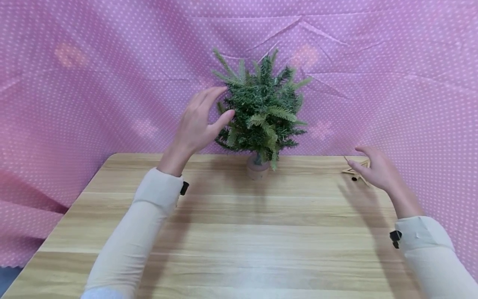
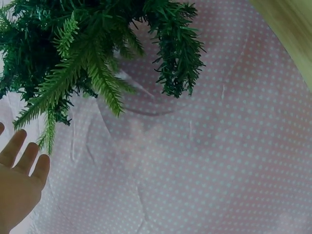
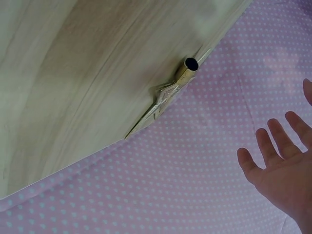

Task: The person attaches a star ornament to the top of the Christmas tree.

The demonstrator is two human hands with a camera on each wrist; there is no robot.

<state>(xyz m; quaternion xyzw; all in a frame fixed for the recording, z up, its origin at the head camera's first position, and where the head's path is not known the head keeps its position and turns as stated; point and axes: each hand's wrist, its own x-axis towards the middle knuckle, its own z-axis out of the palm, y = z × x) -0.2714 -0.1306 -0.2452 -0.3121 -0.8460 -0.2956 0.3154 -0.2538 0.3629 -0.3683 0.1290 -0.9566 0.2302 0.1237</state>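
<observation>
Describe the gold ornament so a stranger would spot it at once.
Start at the wooden table and follow its far edge towards the right. The gold ornament lies there, near the right hand. Unlike the bushy green tree, it is shiny and angular, with a short, dark-mouthed tube.

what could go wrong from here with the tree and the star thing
The bushy tree stands on a narrow base, so a bump from the left hand beside its branches might tip it.

The gold star ornament lies right at the edge of the table; a clumsy touch from the right hand could knock it off.
</observation>
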